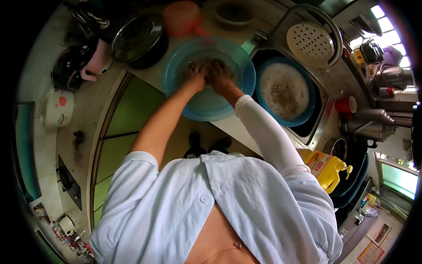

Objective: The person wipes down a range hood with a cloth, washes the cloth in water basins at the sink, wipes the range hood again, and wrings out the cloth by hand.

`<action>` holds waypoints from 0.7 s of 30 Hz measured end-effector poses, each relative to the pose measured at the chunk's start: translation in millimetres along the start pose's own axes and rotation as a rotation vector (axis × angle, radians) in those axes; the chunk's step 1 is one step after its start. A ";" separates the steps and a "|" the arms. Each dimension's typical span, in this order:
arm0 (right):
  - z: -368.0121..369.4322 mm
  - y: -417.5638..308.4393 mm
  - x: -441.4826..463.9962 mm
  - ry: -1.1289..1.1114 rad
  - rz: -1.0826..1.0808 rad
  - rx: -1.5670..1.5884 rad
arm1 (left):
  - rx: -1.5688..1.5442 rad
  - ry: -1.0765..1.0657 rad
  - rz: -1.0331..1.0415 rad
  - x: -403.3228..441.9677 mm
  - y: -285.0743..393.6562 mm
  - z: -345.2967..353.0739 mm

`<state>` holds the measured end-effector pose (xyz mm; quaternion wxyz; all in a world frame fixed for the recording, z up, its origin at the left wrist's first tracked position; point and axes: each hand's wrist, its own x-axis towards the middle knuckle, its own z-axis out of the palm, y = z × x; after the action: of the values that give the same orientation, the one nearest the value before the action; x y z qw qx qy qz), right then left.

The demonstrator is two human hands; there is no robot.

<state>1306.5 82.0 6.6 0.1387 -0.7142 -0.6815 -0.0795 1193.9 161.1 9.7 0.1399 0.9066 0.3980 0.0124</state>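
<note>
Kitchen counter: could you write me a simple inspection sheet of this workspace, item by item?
Surface: pale counter with a metal sink set into it.
Job's things: translucent blue basin holding cloudy water; anything under the hands is too blurred to identify.
Clutter: black lidded pot, red vessel, foam-filled blue basin in the sink, white perforated disc, yellow jug.
Grippers: bare left hand and right hand, close together inside the translucent basin; their grip is unclear.
Cables: nothing seen clearly; the upper left is dark.
Surroundings: faucet, red cup, metal kettle, bright window.
</note>
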 end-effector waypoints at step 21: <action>-62.1 -87.6 45.2 0.331 0.618 0.561 | -2.088 -0.576 -0.693 16.3 -2.2 -29.7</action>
<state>1226.6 108.9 87.1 0.4513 -0.7966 -0.4000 0.0405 1199.4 181.5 36.2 0.9090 0.1572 0.3755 0.0899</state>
